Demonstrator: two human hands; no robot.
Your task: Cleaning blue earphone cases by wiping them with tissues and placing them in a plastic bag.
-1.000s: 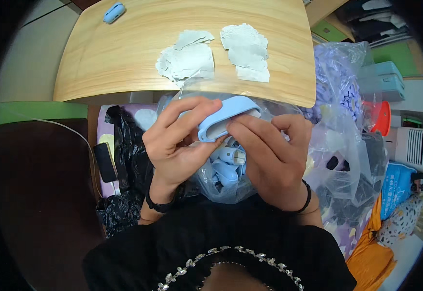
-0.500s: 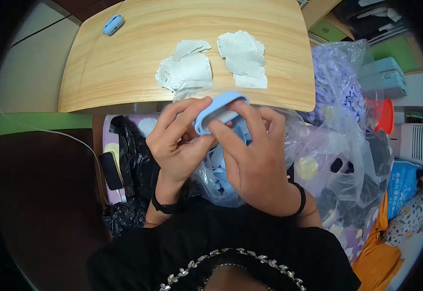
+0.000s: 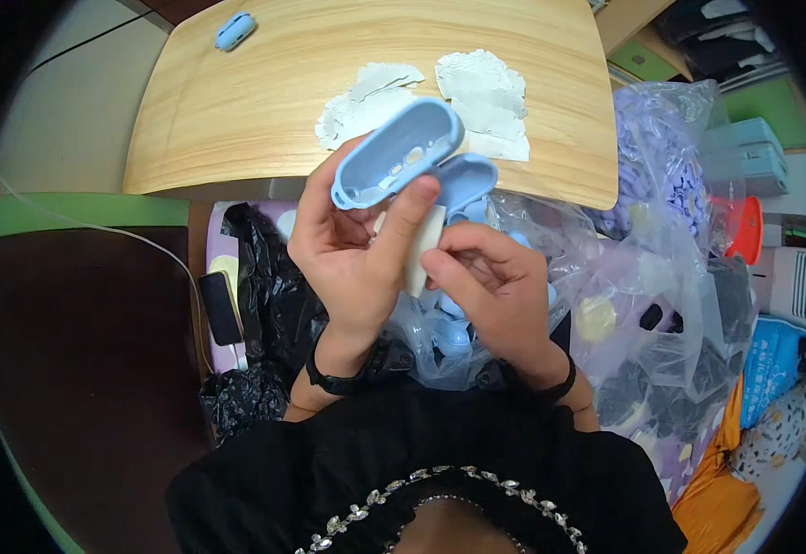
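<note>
My left hand (image 3: 352, 245) is closed around a light blue earbud-case cover (image 3: 403, 152), its hollow body tilted with the inside and bottom holes showing. The cover's smaller lid part (image 3: 468, 180) hangs open beside it, to the right. A white folded strip, paper-like (image 3: 426, 245), sits under my left thumb. At the strip's right edge, my right hand (image 3: 500, 286) pinches it between thumb and forefinger. Below the hands, a clear bag with several more blue covers (image 3: 454, 337) lies partly hidden.
Torn white paper pieces (image 3: 486, 97) and a closed blue case (image 3: 235, 31) rest on the wooden table (image 3: 264, 102). A phone (image 3: 221, 309) and a black plastic bag (image 3: 269, 277) lie left; a bag of purple items (image 3: 657, 157) and a red container (image 3: 745, 231) stand right.
The cover has been raised and turned so its inside faces up, with its lid part in view. My right hand has left the cover's rim and now grips the white strip below it.
</note>
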